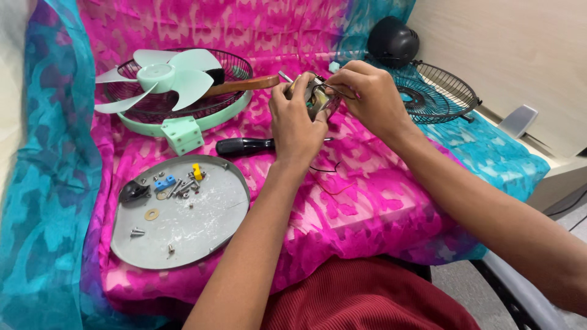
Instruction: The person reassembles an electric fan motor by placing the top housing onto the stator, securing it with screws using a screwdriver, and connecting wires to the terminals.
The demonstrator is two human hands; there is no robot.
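Over crinkled pink cloth [367,201], left hand [296,122] and right hand [367,98] pinch what seems a coiled metal motor [318,98].

Improvised home repair spot, not a fitted workshop. Soft surface draped in a pink and turquoise patterned cloth [379,201]; pale plain wall [520,55] close behind. Dismantled household fan spread about: mint-green blade [160,76], wire guard [437,91], black motor cover [392,41], grey round plate [202,226] serving as tray for loose screws [137,231], black-handled screwdriver [244,145].
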